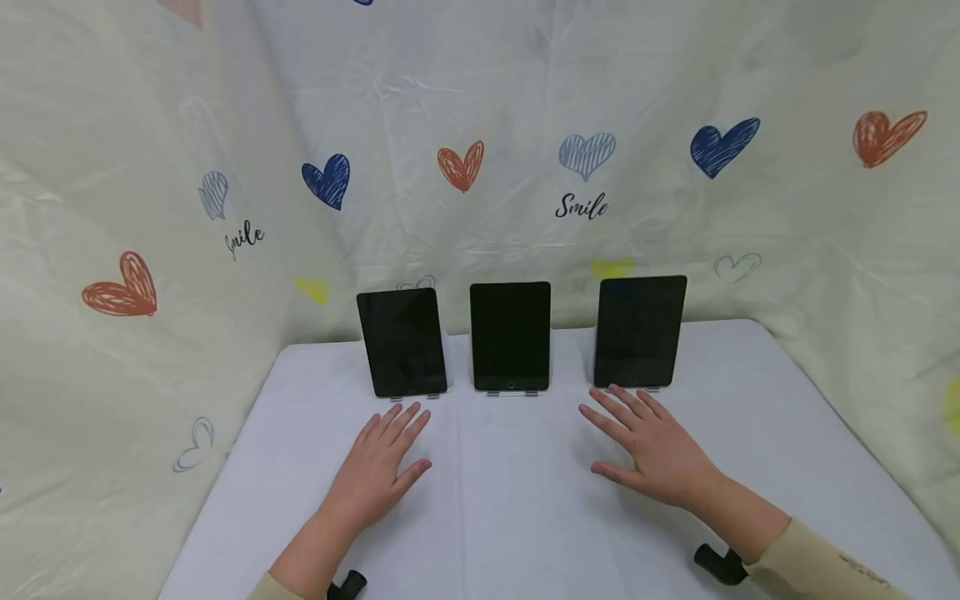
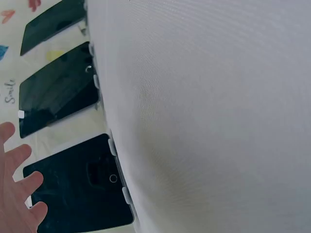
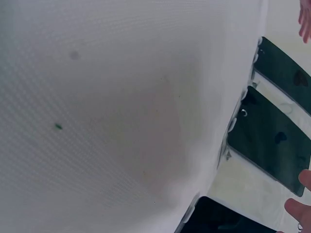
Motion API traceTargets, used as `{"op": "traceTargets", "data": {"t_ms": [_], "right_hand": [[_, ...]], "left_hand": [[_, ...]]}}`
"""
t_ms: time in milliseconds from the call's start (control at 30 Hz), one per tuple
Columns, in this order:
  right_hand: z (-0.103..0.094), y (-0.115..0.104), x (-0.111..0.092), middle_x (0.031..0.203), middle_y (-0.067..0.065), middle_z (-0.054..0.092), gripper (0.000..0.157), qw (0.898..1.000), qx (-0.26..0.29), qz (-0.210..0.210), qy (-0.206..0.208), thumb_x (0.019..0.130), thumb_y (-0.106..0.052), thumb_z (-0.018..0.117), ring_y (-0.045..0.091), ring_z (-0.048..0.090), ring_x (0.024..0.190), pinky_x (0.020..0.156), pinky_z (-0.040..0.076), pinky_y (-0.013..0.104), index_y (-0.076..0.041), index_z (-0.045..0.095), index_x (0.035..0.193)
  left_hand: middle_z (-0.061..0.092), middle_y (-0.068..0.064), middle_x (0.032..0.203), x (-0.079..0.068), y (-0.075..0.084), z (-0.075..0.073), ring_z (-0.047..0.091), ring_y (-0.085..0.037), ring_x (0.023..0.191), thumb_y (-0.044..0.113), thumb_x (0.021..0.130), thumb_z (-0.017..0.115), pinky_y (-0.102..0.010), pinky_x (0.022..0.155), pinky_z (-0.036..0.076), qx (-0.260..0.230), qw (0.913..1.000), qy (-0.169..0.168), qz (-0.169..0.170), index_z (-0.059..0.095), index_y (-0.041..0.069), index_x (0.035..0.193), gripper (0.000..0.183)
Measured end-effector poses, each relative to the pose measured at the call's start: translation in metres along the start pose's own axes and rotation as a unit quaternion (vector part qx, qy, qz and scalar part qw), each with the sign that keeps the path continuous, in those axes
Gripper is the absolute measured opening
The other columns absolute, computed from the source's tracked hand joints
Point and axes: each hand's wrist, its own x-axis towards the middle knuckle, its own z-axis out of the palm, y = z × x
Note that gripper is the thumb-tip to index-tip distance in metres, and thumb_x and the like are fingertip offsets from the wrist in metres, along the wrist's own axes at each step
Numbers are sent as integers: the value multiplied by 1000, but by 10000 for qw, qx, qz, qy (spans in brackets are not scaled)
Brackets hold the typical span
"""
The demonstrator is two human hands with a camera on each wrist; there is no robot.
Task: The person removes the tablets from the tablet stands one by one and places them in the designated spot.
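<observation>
Three tablets with dark screens stand propped in a row at the back of the table: a left tablet (image 1: 402,342), a middle tablet (image 1: 511,336) and a right tablet (image 1: 640,331). My left hand (image 1: 373,471) is spread, palm down, just in front of the left tablet and holds nothing. Fingers spread too, my right hand (image 1: 654,450) is in front of the right tablet; its fingertips overlap that tablet's lower edge in the head view, and I cannot tell whether they touch. In the left wrist view the nearest tablet (image 2: 80,187) shows a round home button.
A white cloth covers the table (image 1: 517,500). Behind it hangs a pale curtain (image 1: 510,100) printed with hearts and the word Smile. Small clear stands (image 1: 512,392) hold the tablets at their lower edges. Black straps (image 1: 722,565) show at both wrists.
</observation>
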Motion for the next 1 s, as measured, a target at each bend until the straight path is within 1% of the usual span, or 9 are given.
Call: {"op": "traceTargets", "data": {"t_ms": [67, 300, 533, 667, 767, 900, 1000], "right_hand": [[0, 0, 1, 160, 5, 31, 83, 10000, 12, 24, -9, 88, -71, 54, 32, 26, 146, 113, 23, 57, -25, 37, 155], [-1, 0, 5, 159, 4, 33, 82, 9998, 155, 97, -80, 89, -68, 56, 31, 31, 145, 113, 25, 56, -26, 35, 155], [-3, 0, 9, 157, 5, 38, 80, 9994, 312, 104, -68, 90, -66, 57, 31, 35, 142, 111, 30, 56, -26, 35, 155], [-3, -1, 11, 155, 6, 41, 77, 9992, 382, 123, -7, 90, -64, 58, 32, 38, 140, 108, 34, 57, -24, 38, 154], [-3, -1, 14, 153, 7, 42, 76, 9987, 469, 167, 56, 90, -62, 60, 32, 39, 138, 106, 36, 57, -23, 41, 152], [-1, -2, 18, 153, 7, 42, 74, 9980, 592, 198, 42, 91, -62, 58, 32, 39, 138, 106, 37, 57, -22, 42, 152], [1, -3, 21, 152, 8, 44, 73, 9979, 602, 234, 63, 92, -61, 59, 33, 40, 137, 105, 38, 57, -20, 44, 151]], "left_hand": [[30, 0, 161, 1, 1, 0, 26, -28, 147, 52, 95, 58, -54, 116, 21, -30, 9999, 95, 16, 30, 26, 157, 73], [36, -1, 158, 4, -1, 0, 32, -27, 145, 49, 96, 60, -52, 116, 25, 21, 9995, 313, -44, 34, 23, 156, 71], [39, -3, 156, 6, -4, -1, 35, -28, 143, 47, 96, 59, -51, 115, 26, -9, 9992, 387, -54, 35, 21, 155, 69], [41, -3, 155, 6, -5, 0, 36, -27, 142, 48, 97, 58, -51, 114, 28, -94, 9988, 471, -66, 36, 21, 155, 68], [44, -4, 153, 7, -5, 1, 38, -26, 141, 45, 96, 60, -51, 113, 30, -195, 9979, 609, -26, 38, 19, 154, 66], [47, -4, 149, 8, -6, 1, 41, -26, 137, 42, 95, 64, -51, 111, 33, -176, 9966, 800, -32, 41, 18, 152, 66], [47, -4, 149, 9, -7, 1, 42, -26, 136, 42, 95, 64, -52, 110, 35, -154, 9965, 820, -54, 41, 18, 152, 66]]}}
